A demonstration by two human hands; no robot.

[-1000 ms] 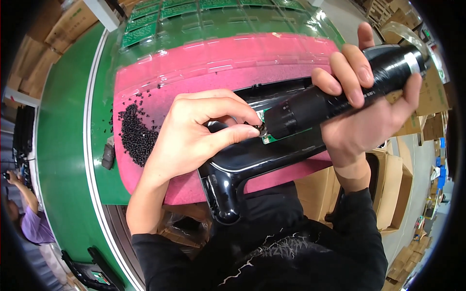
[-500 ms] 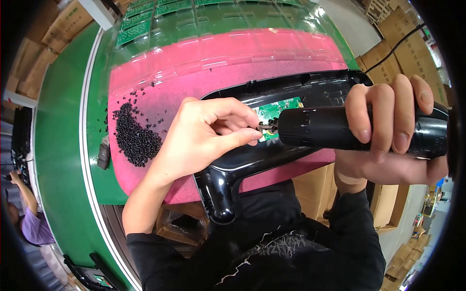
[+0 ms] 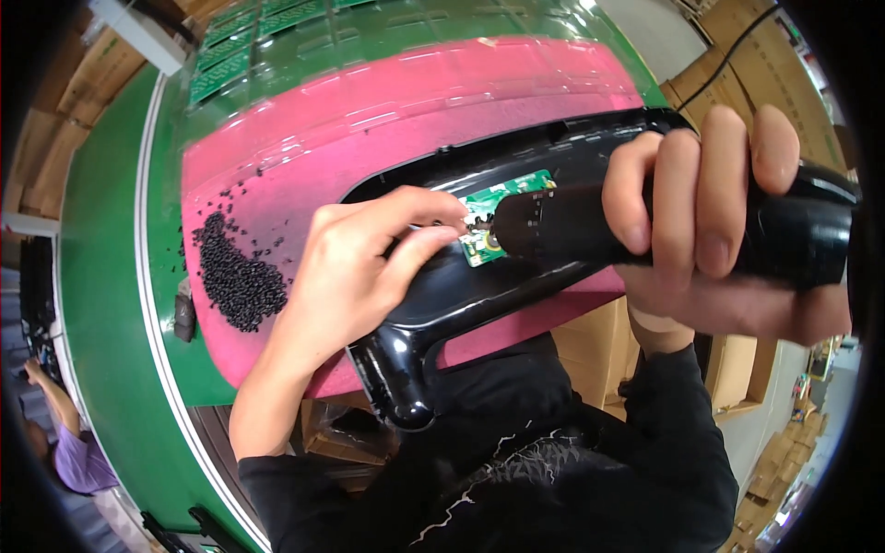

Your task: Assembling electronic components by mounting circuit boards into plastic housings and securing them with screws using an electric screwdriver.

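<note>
My right hand [image 3: 705, 203] is wrapped round a black electric screwdriver [image 3: 572, 221], held almost level over a black plastic housing [image 3: 424, 318]. Inside the housing lies a small green circuit board [image 3: 507, 188], partly hidden behind the tool. Several small black screws [image 3: 481, 222] cluster round the screwdriver's bit. Thumb and forefinger of my left hand [image 3: 355, 258] close in a pinch at the bit's tip, above the board's left edge. Whatever sits between those fingertips is too small to make out.
A heap of black screws [image 3: 235, 281] lies on the pink mat [image 3: 286, 194], left of the housing. Beside it rests a dark block [image 3: 184, 315]. Clear plastic trays [image 3: 396, 88] with green boards [image 3: 221, 74] stand behind. Another person [image 3: 78, 456] works at far left.
The view has shifted, so the bench appears slightly further left. The screwdriver stays in my right hand, and my left fingertips remain pinched at the bit.
</note>
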